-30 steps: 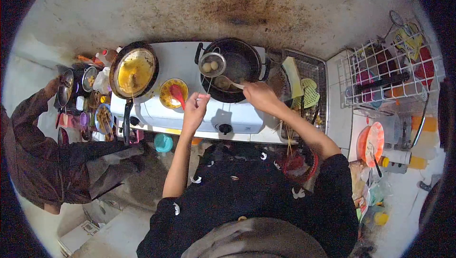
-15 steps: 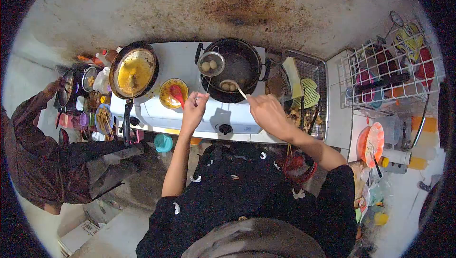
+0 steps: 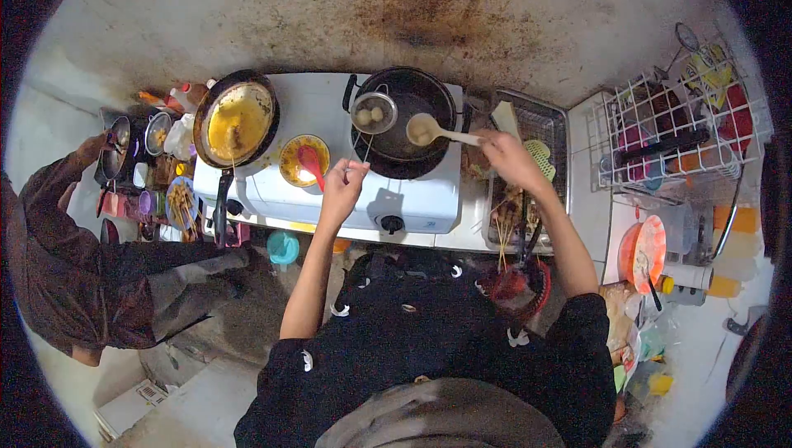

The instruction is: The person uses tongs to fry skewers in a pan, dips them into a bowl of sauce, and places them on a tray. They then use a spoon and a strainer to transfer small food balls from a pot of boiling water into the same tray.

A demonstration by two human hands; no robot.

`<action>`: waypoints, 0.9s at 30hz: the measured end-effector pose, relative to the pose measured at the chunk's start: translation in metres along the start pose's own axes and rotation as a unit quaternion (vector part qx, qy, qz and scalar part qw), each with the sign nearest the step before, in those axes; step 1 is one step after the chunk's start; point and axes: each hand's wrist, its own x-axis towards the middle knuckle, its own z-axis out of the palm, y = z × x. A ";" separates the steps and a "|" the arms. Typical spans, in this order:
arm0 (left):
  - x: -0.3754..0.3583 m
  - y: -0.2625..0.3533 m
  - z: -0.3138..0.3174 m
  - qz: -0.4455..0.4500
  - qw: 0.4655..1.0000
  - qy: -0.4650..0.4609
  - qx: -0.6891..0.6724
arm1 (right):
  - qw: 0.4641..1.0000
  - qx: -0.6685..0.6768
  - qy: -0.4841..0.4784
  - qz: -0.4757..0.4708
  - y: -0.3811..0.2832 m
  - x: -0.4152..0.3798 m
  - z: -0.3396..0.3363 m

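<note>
My left hand (image 3: 345,186) is closed on the thin handle of a wire strainer (image 3: 374,112), which holds a few pale balls over the left side of a dark pot (image 3: 412,163). A pale ladle (image 3: 424,129) with round balls in it hangs above the pot's middle, its handle gripped by my right hand (image 3: 507,157). Dark liquid shows inside the pot, which stands on the white stove (image 3: 330,101). Just left of my left hand is a yellow bowl (image 3: 290,169) with a red spoon (image 3: 312,161).
A frying pan (image 3: 239,122) with yellow liquid sits at the stove's left. Further left, a co-worker's hand (image 3: 92,148) is at another pan. A wire tray (image 3: 563,143) stands right of the pot, and a white rack (image 3: 606,139) beyond it.
My right hand has moved right and slightly up, lifting the ladle with balls from low in the pot. The strainer has shifted slightly right.
</note>
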 end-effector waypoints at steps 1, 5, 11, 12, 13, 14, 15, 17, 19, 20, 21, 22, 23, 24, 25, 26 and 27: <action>-0.001 -0.001 0.001 0.000 1.000 -0.001 0.000 | 1.000 0.016 0.011 0.008 -0.004 -0.002 -0.009; -0.008 0.009 0.003 -0.024 1.000 -0.009 0.014 | 0.995 -0.005 0.075 -0.061 -0.027 -0.002 -0.023; -0.007 0.011 0.013 -0.037 0.999 -0.029 -0.005 | 0.975 -0.118 0.113 -0.148 -0.042 -0.003 0.024; -0.006 0.009 0.014 -0.030 0.999 -0.029 -0.003 | 0.950 -0.201 0.133 -0.197 -0.043 -0.004 0.030; -0.005 0.007 0.015 -0.030 0.999 -0.029 -0.003 | 0.937 -0.208 0.167 -0.227 -0.048 -0.007 0.032; -0.004 0.005 0.015 -0.034 0.999 -0.027 -0.012 | 0.937 -0.209 0.166 -0.228 -0.050 -0.009 0.031; -0.003 0.006 0.015 -0.038 0.999 -0.025 -0.020 | 0.935 -0.215 0.168 -0.229 -0.050 -0.012 0.029; -0.005 0.009 0.015 -0.037 0.999 -0.020 -0.023 | 0.933 -0.221 0.170 -0.229 -0.046 -0.011 0.027; -0.006 0.009 0.015 -0.036 0.999 -0.015 -0.024 | 0.930 -0.202 0.238 -0.195 -0.032 0.000 0.026; -0.006 0.008 0.014 -0.030 0.999 -0.011 -0.026 | 0.930 -0.201 0.238 -0.195 -0.029 0.004 0.025; -0.006 0.007 0.013 -0.023 0.999 -0.008 -0.027 | 0.926 -0.226 0.240 -0.186 -0.026 0.009 0.023; -0.007 0.008 0.012 -0.023 0.999 -0.009 -0.026 | 0.920 -0.250 0.243 -0.178 -0.024 0.011 0.022; -0.007 0.010 0.011 -0.024 0.999 -0.009 -0.027 | 0.920 -0.250 0.244 -0.177 -0.019 0.014 0.027; -0.007 0.011 0.010 -0.025 0.999 -0.010 -0.029 | 0.911 -0.320 0.206 -0.158 -0.012 0.018 0.037; -0.007 0.010 0.009 -0.025 0.999 -0.011 -0.028 | 0.896 -0.387 0.167 -0.137 -0.007 0.022 0.047; -0.005 0.007 0.009 -0.021 0.999 -0.011 -0.028 | 0.896 -0.387 0.168 -0.137 -0.002 0.026 0.055; -0.004 0.005 0.008 -0.017 0.999 -0.012 -0.028 | 0.884 -0.394 0.191 -0.166 -0.001 0.030 0.062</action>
